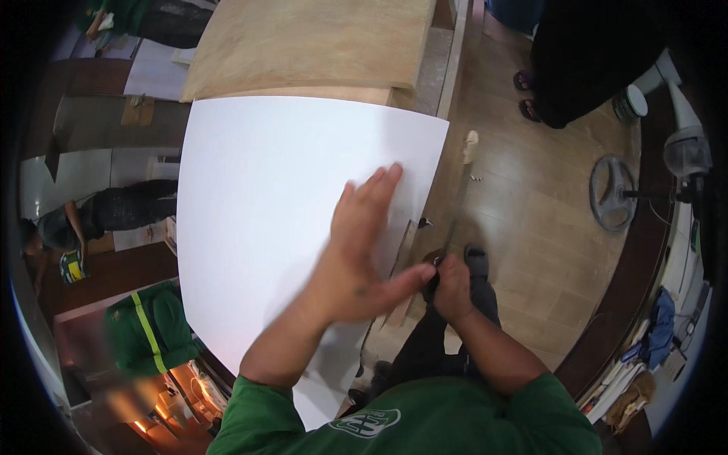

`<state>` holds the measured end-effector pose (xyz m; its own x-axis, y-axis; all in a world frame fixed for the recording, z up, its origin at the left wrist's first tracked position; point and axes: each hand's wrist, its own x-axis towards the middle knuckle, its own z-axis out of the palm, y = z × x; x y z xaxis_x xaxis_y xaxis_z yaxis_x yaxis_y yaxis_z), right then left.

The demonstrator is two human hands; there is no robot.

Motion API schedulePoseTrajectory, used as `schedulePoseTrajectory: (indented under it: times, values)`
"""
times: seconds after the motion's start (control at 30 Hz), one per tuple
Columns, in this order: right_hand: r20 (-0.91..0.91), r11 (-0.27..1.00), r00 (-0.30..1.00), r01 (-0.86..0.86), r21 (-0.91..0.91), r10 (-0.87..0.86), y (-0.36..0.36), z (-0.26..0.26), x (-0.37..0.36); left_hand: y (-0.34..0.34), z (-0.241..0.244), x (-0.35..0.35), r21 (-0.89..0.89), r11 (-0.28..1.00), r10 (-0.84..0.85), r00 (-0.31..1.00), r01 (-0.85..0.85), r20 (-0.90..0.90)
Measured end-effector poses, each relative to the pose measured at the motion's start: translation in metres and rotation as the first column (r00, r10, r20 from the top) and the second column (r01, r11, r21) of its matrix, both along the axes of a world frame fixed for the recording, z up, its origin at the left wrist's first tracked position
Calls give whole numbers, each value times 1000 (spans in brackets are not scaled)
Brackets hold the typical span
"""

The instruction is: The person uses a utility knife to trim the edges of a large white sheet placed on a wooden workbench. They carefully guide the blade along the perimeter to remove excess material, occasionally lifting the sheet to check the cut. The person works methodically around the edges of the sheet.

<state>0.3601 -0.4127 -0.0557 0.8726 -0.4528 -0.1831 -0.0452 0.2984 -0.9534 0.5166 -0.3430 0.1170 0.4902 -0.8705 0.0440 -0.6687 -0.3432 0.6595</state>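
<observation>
A large white sheet or panel lies across the work surface before me, its far edge next to a light wooden board. My left hand is over the white panel with its fingers spread and nothing in it; whether the palm touches the panel I cannot tell. Off the panel's right edge, my right hand is closed around the near end of a long thin tool, whose kind I cannot make out. A pale, whitish lump is at the tool's far end. The left thumb is close to the right hand.
Several people are nearby: one in green at the left, another holding a can, others farther off. A person in black stands at the upper right. A pedestal fan's round base and a bucket stand on the right.
</observation>
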Motion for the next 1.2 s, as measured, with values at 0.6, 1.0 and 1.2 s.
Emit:
schedulePoseTrajectory:
  times: [0.6,1.0,1.2]
  values:
    - [100,996,994,41,-76,-33,34,-11,38,-40,-33,37,-404,915,65,990,-10,122]
    - [265,995,960,72,75,-90,24,21,44,-50,-27,37,-428,901,169,963,-65,210]
    - [106,984,994,-54,167,36,26,-8,36,-51,-40,25,-211,972,174,928,-107,330]
